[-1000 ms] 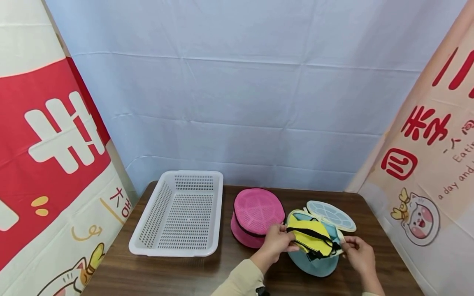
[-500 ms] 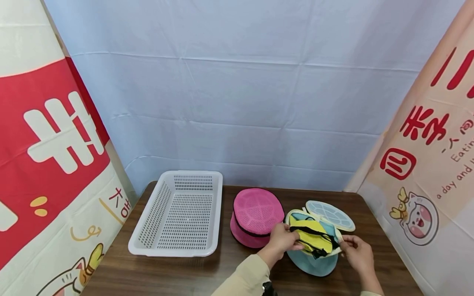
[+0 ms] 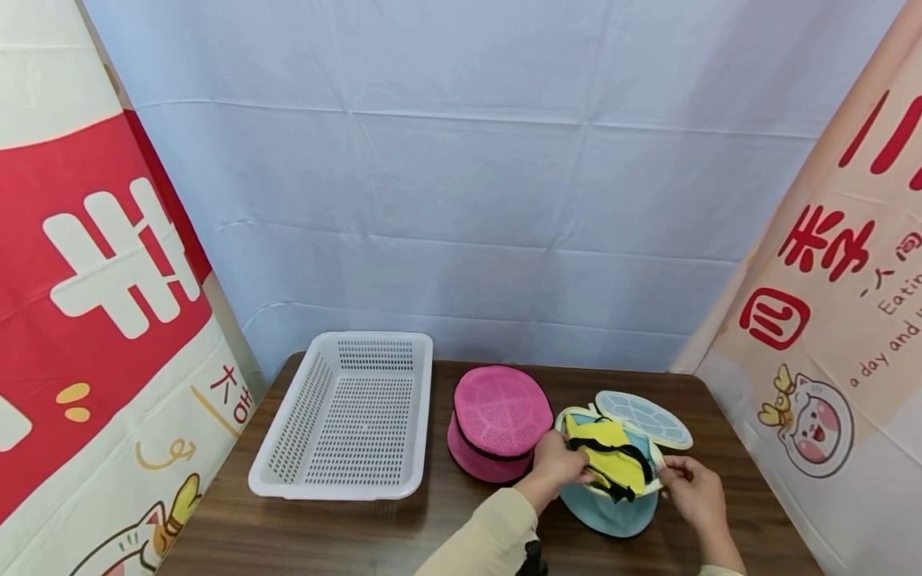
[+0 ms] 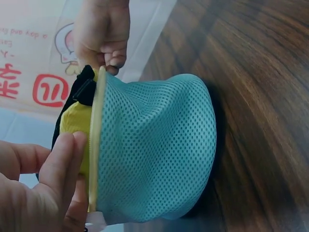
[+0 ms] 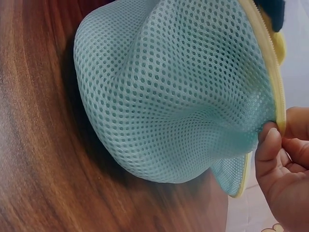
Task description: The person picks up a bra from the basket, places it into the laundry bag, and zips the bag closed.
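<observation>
Sitting between both hands (image 3: 560, 464) (image 3: 697, 492): mesh bag (image 3: 608, 514)

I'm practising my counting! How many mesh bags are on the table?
2. The pink mesh bag stands beside the white basket; the blue mesh bag, its lid open, is pinched by the right hand. Others could be hidden inside.

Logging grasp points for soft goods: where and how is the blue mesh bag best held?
Likely by the yellow zippered rim of the blue mesh bag, pinched across the edge from its right side, as the right hand does. The rim is a narrow band; the open lid lies folded back, leaving it exposed. The mesh wall below is dented, so probably too soft.
</observation>
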The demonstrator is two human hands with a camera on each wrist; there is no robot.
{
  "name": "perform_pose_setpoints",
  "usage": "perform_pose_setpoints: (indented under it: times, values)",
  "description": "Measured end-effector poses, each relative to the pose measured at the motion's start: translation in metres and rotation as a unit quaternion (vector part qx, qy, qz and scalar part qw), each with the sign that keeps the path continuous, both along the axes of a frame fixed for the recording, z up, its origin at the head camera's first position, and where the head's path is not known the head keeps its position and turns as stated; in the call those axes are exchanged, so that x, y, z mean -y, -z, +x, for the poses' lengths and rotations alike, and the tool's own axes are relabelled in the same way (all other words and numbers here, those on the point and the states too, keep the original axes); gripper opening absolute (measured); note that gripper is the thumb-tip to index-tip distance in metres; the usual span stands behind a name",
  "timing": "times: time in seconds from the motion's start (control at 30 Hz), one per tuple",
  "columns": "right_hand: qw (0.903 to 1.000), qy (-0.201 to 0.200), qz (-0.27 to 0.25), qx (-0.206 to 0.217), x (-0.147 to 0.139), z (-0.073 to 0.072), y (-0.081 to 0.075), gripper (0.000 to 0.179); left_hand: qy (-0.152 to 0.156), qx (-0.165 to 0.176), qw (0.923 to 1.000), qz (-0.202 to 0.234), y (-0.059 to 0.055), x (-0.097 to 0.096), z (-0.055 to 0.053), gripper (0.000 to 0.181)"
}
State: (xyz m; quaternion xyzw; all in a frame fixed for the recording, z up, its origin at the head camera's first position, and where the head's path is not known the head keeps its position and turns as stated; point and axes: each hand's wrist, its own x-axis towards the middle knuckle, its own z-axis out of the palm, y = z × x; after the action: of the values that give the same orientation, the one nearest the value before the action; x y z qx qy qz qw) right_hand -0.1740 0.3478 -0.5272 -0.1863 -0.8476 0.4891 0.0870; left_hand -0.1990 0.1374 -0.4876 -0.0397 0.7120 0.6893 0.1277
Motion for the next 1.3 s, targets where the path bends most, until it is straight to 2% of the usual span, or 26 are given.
perform_pose_setpoints:
  times: [0.1, 0.17, 0.23, 0.33, 0.4, 0.47, 0.57, 0.63, 0.77, 0.8, 0.87, 0.9, 0.93, 1.0, 1.07, 1.17, 1.23, 1.3]
  values:
    - [1.0, -0.006, -0.001, 0.001, 0.007, 0.005, -0.01, 0.031, 0.005, -0.038, 0.9981, -0.048, 0.002, -0.002, -0.003, 0.038]
    - [1.0, -0.007, -0.001, -0.001, 0.009, 0.006, -0.012, 0.03, 0.009, -0.066, 0.9938, -0.089, 0.004, -0.004, -0.004, 0.038]
    - [1.0, -0.005, -0.003, 0.002, 0.01, 0.006, -0.013, 0.03, 0.016, -0.088, 0.9878, -0.128, 0.005, -0.005, -0.006, 0.04]
    - [0.9999, -0.006, -0.008, 0.003, 0.01, 0.005, -0.014, 0.03, 0.029, -0.108, 0.9808, -0.16, 0.006, -0.006, -0.008, 0.046]
    - [0.9999, -0.007, -0.012, 0.004, 0.01, 0.005, -0.014, 0.031, 0.038, -0.134, 0.9703, -0.198, 0.007, -0.007, -0.009, 0.044]
    - [0.9999, -0.01, -0.013, 0.003, 0.01, 0.005, -0.014, 0.031, 0.046, -0.161, 0.9564, -0.239, 0.008, -0.007, -0.009, 0.04]
    - [0.9998, -0.014, -0.017, 0.001, 0.009, 0.005, -0.014, 0.031, 0.06, -0.199, 0.9271, -0.312, 0.008, -0.009, -0.008, 0.036]
    - [0.9997, -0.013, -0.019, 0.001, 0.01, 0.005, -0.014, 0.031, 0.071, -0.208, 0.911, -0.349, 0.009, -0.011, -0.008, 0.035]
    - [0.9995, -0.013, -0.028, -0.001, 0.011, 0.006, -0.016, 0.031, 0.09, -0.229, 0.8677, -0.432, 0.012, -0.014, -0.007, 0.038]
    - [0.9994, -0.011, -0.031, 0.0, 0.011, 0.006, -0.016, 0.032, 0.096, -0.239, 0.8528, -0.454, 0.013, -0.014, -0.007, 0.038]
    - [0.9994, -0.007, -0.034, 0.003, 0.011, 0.006, -0.016, 0.032, 0.109, -0.264, 0.8285, -0.481, 0.016, -0.013, -0.008, 0.038]
    - [0.9993, -0.006, -0.035, 0.005, 0.011, 0.006, -0.016, 0.033, 0.116, -0.281, 0.8191, -0.487, 0.018, -0.012, -0.008, 0.038]
    - [0.9993, -0.004, -0.038, 0.006, 0.011, 0.006, -0.016, 0.033, 0.123, -0.296, 0.8137, -0.485, 0.019, -0.01, -0.009, 0.037]
    - [0.9991, 0.001, -0.041, 0.007, 0.011, 0.006, -0.016, 0.033, 0.135, -0.315, 0.8163, -0.465, 0.022, -0.008, -0.01, 0.036]
    - [0.999, 0.002, -0.045, 0.006, 0.011, 0.005, -0.015, 0.032, 0.148, -0.316, 0.8365, -0.423, 0.024, -0.005, -0.011, 0.035]
    - [0.9986, 0.002, -0.052, 0.003, 0.011, 0.005, -0.014, 0.032, 0.164, -0.293, 0.8722, -0.355, 0.026, -0.001, -0.013, 0.034]
    - [0.9984, 0.004, -0.056, 0.003, 0.011, 0.005, -0.014, 0.032, 0.174, -0.283, 0.8854, -0.325, 0.027, 0.001, -0.014, 0.035]
    - [0.9981, 0.001, -0.062, 0.001, 0.011, 0.005, -0.013, 0.032, 0.18, -0.279, 0.8934, -0.303, 0.028, 0.002, -0.015, 0.035]
